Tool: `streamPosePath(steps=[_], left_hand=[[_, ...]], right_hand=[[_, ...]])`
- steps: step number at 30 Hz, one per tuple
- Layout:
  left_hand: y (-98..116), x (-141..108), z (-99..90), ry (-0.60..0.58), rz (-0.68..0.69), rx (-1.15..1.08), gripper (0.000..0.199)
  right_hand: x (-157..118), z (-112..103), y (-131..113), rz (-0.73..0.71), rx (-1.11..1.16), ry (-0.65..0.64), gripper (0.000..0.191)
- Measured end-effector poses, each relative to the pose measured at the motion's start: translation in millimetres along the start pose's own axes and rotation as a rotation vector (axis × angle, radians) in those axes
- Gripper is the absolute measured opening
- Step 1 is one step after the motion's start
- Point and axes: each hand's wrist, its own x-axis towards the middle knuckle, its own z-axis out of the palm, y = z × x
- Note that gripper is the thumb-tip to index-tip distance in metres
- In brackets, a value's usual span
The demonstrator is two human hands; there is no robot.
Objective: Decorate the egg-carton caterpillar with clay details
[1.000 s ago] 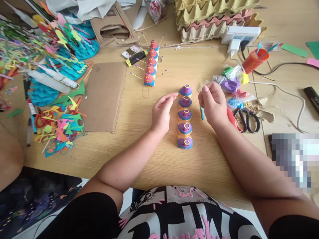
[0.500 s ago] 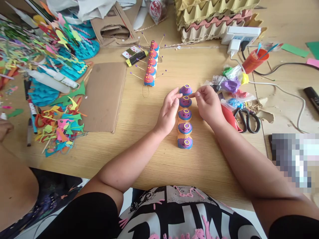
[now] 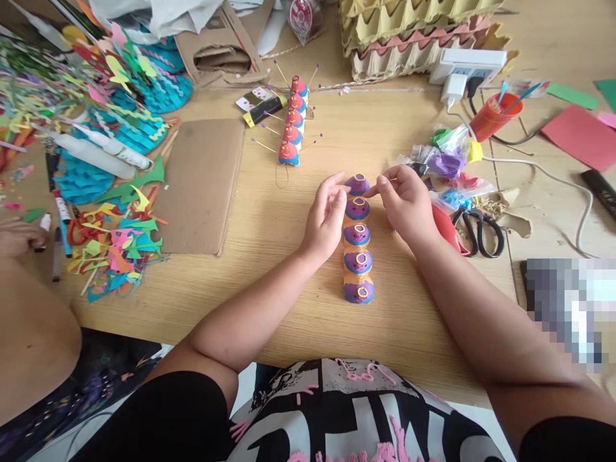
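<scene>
A strip of painted egg-carton cups (image 3: 357,262), purple and blue with yellow rings and small faces, lies lengthwise before me. My left hand (image 3: 326,215) is at the left of its far end, fingers apart and curved, fingertips beside the upper cups, holding nothing. At the right of the same end is my right hand (image 3: 407,204), thumb and index finger pinched together close to the top cups; whatever they hold is too small to make out. Farther back stands a red and blue cup strip (image 3: 290,131) with purple-tipped sticks on both sides.
Cardboard (image 3: 202,186) and paper scraps (image 3: 125,247) lie left, near another person's hand (image 3: 22,236). Black-handled scissors (image 3: 479,234), bagged clay (image 3: 447,163) and an orange cup (image 3: 495,117) are right. Egg trays (image 3: 414,38) and a power strip (image 3: 469,66) stand behind.
The purple strip has slid toward me between my hands, which have hardly moved. A red sheet now shows at the right, and the other person's hand has come farther in with a marker.
</scene>
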Motion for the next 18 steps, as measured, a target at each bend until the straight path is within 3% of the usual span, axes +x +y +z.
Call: streamPosePath(steps=[10,18], left_hand=[[-2,1,-1.2,-0.014,-0.026,-0.011,0.057],[-2,1,-1.0,0.004,-0.034,0.001,0.057]], right_hand=[[4,-3,-3,0.035,0.117,0.009,0.048],[8,-3,10,-0.018,0.003,0.029,0.026]])
